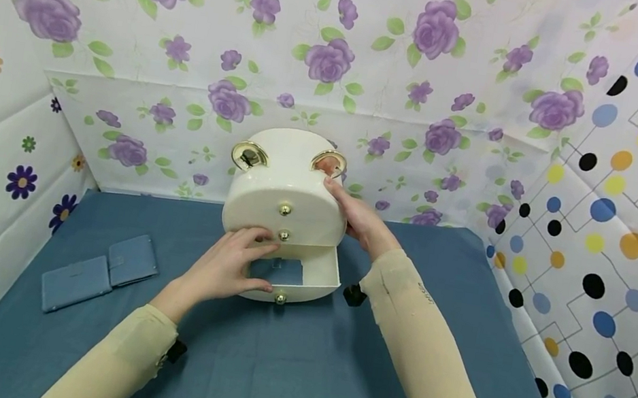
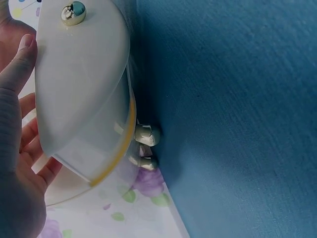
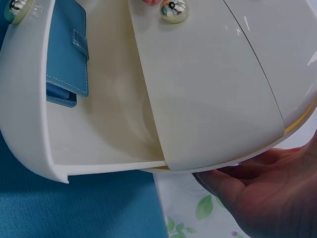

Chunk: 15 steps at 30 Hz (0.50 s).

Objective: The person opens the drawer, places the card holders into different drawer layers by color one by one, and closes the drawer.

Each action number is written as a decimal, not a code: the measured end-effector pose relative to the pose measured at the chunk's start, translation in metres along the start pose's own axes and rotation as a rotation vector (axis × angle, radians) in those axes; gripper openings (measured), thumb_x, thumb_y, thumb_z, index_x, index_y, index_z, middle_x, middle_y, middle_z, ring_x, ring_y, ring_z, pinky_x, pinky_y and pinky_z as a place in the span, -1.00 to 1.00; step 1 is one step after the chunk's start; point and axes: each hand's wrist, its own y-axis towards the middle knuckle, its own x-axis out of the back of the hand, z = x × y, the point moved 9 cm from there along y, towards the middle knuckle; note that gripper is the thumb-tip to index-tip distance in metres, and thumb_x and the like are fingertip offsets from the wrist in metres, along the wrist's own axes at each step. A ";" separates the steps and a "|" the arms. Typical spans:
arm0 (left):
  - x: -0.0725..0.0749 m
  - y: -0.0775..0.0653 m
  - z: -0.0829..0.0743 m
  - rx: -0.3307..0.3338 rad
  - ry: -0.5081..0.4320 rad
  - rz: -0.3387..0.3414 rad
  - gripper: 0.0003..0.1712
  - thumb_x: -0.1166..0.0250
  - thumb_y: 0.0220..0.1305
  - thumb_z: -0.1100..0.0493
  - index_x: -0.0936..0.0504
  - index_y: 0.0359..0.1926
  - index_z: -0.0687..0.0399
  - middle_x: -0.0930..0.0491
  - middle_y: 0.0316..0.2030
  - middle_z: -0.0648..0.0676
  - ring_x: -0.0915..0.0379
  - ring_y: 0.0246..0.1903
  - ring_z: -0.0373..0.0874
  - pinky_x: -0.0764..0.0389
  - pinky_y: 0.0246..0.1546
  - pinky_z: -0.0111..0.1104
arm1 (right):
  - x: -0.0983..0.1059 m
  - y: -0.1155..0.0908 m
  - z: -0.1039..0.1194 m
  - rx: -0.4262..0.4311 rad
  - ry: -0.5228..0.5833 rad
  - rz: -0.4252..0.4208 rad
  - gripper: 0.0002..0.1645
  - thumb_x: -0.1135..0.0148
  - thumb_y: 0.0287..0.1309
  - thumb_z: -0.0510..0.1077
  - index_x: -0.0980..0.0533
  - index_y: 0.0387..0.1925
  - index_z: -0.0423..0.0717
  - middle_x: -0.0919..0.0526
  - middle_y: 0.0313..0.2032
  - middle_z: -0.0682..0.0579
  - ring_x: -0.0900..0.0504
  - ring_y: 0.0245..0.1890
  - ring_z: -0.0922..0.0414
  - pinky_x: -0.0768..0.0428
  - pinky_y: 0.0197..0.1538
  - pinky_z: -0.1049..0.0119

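A glossy white drawer box with gold knobs and two gold-rimmed rings stands at the back of the table. Its bottom drawer is pulled out. Inside lies a blue wallet with a strap and white stitching. My left hand spans the opening: the thumb touches the drawer's front rim, and the fingers rest against the front above. On the box's right side rests my right hand, one digit reaching up near the right ring. Part of that hand is hidden behind the box in the head view.
Two blue wallet-like cases, a longer one and a smaller one, lie on the left of the blue-covered table. A flowered sheet hangs right behind the box; a dotted sheet covers the right side.
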 end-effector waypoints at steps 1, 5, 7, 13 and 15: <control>0.000 0.000 0.000 0.000 -0.003 -0.003 -0.05 -0.68 0.07 -0.30 -0.66 0.39 0.05 -0.50 0.34 0.11 -0.43 0.32 0.10 -0.49 0.23 0.14 | 0.000 0.000 0.000 0.000 0.001 0.002 0.10 -0.16 0.17 0.74 -0.60 0.30 -0.05 -0.64 0.20 -0.07 -0.67 0.14 -0.02 -0.53 0.38 -0.01; 0.001 -0.002 0.000 -0.004 -0.020 -0.014 -0.07 -0.69 0.07 -0.26 -0.66 0.39 0.06 -0.50 0.35 0.11 -0.43 0.31 0.10 -0.48 0.23 0.15 | -0.002 0.001 0.000 0.002 0.003 0.007 0.10 -0.15 0.17 0.74 -0.60 0.30 -0.04 -0.65 0.19 -0.07 -0.67 0.13 -0.02 -0.53 0.38 -0.01; 0.000 -0.003 0.001 0.001 -0.030 -0.013 -0.07 -0.69 0.07 -0.25 -0.66 0.39 0.05 -0.50 0.35 0.11 -0.43 0.32 0.10 -0.47 0.23 0.15 | -0.003 0.000 -0.001 0.002 0.003 0.008 0.10 -0.15 0.17 0.74 -0.60 0.30 -0.04 -0.65 0.19 -0.07 -0.67 0.13 -0.02 -0.53 0.38 0.00; 0.001 -0.008 0.003 0.039 -0.067 0.001 -0.12 -0.67 0.11 -0.25 -0.67 0.38 0.04 -0.50 0.36 0.11 -0.42 0.34 0.10 -0.45 0.27 0.16 | -0.004 -0.002 -0.002 0.002 -0.001 0.019 0.11 -0.13 0.18 0.74 -0.58 0.31 -0.04 -0.63 0.20 -0.07 -0.65 0.15 -0.02 -0.51 0.40 -0.01; 0.003 -0.009 0.003 0.045 -0.080 -0.006 -0.15 -0.65 0.14 -0.24 -0.68 0.37 0.03 -0.50 0.36 0.11 -0.42 0.35 0.11 -0.44 0.28 0.17 | -0.004 -0.002 -0.001 0.009 -0.001 0.021 0.10 -0.12 0.20 0.73 -0.57 0.32 -0.06 -0.63 0.20 -0.08 -0.65 0.15 -0.02 -0.51 0.39 -0.01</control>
